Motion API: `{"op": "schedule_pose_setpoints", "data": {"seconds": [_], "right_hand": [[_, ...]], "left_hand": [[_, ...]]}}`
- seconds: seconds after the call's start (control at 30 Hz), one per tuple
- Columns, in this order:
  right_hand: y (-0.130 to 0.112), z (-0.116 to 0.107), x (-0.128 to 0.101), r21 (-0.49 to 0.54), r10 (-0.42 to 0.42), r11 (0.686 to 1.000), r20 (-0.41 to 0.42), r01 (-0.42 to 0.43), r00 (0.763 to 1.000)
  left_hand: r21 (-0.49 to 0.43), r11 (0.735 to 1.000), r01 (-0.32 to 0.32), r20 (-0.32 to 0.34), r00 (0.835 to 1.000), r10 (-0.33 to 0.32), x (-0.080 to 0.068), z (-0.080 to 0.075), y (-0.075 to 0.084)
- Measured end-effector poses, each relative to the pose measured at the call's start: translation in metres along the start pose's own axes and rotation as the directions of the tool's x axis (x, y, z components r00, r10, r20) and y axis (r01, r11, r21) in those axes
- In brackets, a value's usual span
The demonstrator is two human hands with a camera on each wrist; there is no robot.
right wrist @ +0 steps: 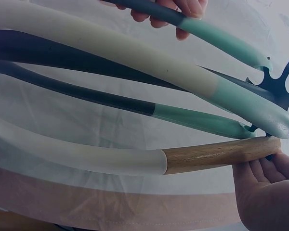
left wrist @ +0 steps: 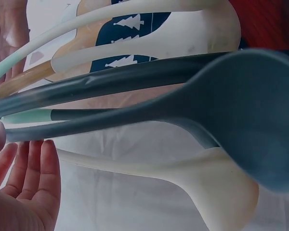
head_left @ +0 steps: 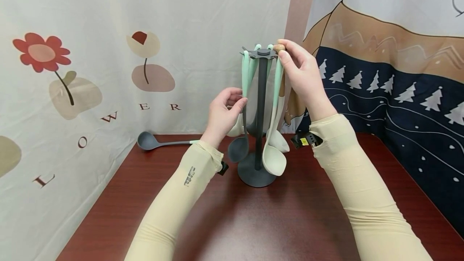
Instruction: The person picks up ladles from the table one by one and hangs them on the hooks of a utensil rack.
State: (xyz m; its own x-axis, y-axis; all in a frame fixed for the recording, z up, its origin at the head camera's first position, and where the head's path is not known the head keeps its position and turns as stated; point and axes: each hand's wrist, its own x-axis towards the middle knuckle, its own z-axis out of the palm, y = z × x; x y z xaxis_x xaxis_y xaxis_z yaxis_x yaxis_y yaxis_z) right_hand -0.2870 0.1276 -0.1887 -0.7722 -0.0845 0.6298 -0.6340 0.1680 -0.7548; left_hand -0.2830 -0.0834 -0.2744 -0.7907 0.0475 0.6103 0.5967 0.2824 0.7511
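Note:
A dark grey utensil stand [head_left: 257,176] with a hooked top ring holds several hanging utensils. My left hand [head_left: 225,112] pinches the handle of a grey ladle [head_left: 237,150] with a mint-green grip, on the stand's left side. At the top right, my right hand [head_left: 303,75] pinches the wooden handle end of a white-headed utensil [right wrist: 207,155] by the hooks. Just beside that hand hangs a white ladle [head_left: 274,160] with a mint-green grip. Behind the grey ladle, a cream-coloured utensil [left wrist: 216,187] shows in the left wrist view.
Another grey ladle [head_left: 148,141] lies at the table's back left, its mint-green handle end partly behind my left wrist. The stand is on a dark red wooden table [head_left: 253,224]. A printed curtain [head_left: 203,23] hangs close behind.

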Motion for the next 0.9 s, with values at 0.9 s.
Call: {"op": "schedule_pose_setpoints", "data": {"seconds": [0.9], "right_hand": [[0.0, 0.0, 0.0, 0.0, 0.005, 1.0, -0.003, -0.005, 1.0]], "left_hand": [[0.233, 0.97, -0.074, 0.046, 0.997, 0.065, -0.019, -0.041, -0.049]]}}
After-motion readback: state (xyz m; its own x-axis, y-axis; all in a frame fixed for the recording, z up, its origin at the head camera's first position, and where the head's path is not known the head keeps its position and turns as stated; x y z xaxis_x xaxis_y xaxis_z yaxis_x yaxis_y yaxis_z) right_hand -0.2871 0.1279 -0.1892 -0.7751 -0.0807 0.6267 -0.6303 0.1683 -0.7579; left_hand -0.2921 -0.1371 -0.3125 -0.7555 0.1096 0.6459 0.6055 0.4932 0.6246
